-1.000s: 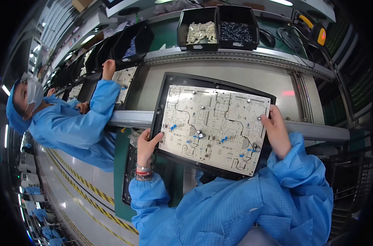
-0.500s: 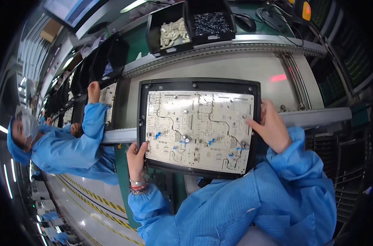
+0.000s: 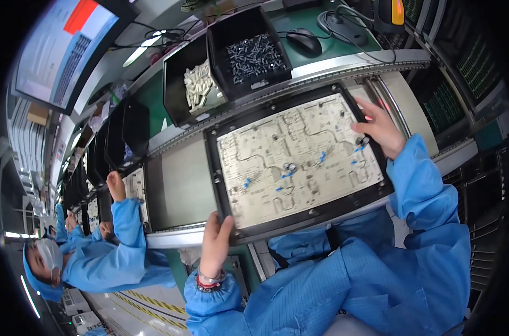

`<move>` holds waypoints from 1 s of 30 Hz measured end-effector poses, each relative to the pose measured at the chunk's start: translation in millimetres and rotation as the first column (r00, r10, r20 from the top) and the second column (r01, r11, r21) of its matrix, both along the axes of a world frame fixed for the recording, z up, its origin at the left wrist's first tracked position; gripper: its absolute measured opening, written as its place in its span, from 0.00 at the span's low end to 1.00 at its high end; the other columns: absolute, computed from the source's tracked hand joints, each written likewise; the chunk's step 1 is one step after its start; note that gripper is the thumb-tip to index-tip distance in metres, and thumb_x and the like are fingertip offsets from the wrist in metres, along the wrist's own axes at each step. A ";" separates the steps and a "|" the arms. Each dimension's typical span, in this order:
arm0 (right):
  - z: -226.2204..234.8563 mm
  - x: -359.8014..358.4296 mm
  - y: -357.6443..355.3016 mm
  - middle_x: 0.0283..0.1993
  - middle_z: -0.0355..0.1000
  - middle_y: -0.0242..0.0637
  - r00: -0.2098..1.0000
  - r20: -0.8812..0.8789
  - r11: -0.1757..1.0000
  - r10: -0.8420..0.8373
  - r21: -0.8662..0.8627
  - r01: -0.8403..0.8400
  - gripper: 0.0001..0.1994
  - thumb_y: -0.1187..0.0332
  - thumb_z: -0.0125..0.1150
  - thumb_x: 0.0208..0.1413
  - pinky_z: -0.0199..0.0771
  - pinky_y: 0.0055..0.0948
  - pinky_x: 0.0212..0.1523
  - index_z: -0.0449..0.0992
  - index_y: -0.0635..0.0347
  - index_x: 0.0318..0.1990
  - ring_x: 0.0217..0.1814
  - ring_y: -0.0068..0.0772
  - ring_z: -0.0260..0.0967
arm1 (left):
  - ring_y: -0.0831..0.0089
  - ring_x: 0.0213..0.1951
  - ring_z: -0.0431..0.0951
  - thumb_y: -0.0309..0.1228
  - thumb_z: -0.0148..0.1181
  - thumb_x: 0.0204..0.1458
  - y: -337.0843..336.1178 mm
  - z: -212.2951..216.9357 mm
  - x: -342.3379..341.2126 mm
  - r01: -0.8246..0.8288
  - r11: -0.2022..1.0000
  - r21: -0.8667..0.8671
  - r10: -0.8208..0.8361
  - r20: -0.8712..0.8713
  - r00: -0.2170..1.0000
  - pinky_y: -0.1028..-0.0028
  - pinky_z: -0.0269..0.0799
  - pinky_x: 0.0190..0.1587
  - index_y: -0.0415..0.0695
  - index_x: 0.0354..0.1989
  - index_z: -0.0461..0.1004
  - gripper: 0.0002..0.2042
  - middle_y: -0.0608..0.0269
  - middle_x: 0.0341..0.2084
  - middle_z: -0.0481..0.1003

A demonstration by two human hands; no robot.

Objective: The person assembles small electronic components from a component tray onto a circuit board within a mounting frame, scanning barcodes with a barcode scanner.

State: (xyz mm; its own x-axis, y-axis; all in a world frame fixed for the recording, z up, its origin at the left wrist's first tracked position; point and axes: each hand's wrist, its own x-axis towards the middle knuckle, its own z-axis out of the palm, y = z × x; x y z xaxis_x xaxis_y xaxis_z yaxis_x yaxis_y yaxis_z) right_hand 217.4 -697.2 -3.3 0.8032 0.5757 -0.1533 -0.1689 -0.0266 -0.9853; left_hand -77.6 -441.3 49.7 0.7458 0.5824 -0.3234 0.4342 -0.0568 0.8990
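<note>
A pale circuit board (image 3: 299, 162) with blue and dark components lies in a black frame-like carrier (image 3: 214, 168). I hold the carrier in front of me, slanted with its right end farther away. My left hand (image 3: 215, 243) grips the near left corner, its thumb on the rim and the other fingers partly hidden. On the right edge, my right hand (image 3: 380, 129) has its thumb over the rim at the board, with the fingers around the far corner. The carrier overlaps the conveyor track (image 3: 179, 185), and its far side comes close to the far rail.
Beyond the far rail stand a black bin of white parts (image 3: 199, 87) and one of dark small parts (image 3: 255, 59). A mouse (image 3: 303, 42), cables and a yellow-black scanner (image 3: 390, 14) are farther right. At left, a co-worker in blue (image 3: 109, 246) works beside another board; a monitor (image 3: 69, 50) hangs above.
The carrier has moved away from my body over the track and turned, its right end swinging farther off. Both hands have kept their hold. The view has turned, bringing more of the monitor in.
</note>
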 end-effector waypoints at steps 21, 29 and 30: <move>13.2 38.9 -64.9 0.62 0.58 0.40 0.737 0.660 0.886 0.146 -0.418 0.199 0.26 0.74 0.54 0.52 0.50 0.31 0.62 0.59 0.60 0.60 0.64 0.35 0.52 | 0.73 0.28 0.67 0.34 0.52 0.54 18.7 -47.7 93.2 0.582 0.776 0.242 -0.543 -0.215 0.812 0.75 0.65 0.31 0.34 0.42 0.62 0.16 0.55 0.27 0.69; 48.8 8.3 -103.2 0.46 0.71 0.46 0.834 0.389 0.915 0.391 -0.264 -0.306 0.23 0.66 0.59 0.48 0.62 0.36 0.55 0.67 0.67 0.52 0.52 0.41 0.67 | 0.53 0.34 0.72 0.40 0.58 0.46 6.4 -45.8 127.8 0.530 0.306 0.791 -0.516 -0.330 0.791 0.61 0.70 0.34 0.34 0.44 0.62 0.24 0.48 0.37 0.71; 40.2 15.4 -116.0 0.45 0.72 0.45 0.910 0.311 0.962 0.274 -0.103 -0.254 0.24 0.63 0.58 0.49 0.65 0.37 0.53 0.67 0.67 0.52 0.50 0.38 0.69 | 0.53 0.34 0.72 0.40 0.58 0.46 4.6 -45.5 130.5 0.504 0.301 0.810 -0.493 -0.320 0.809 0.61 0.70 0.34 0.34 0.44 0.62 0.24 0.48 0.37 0.71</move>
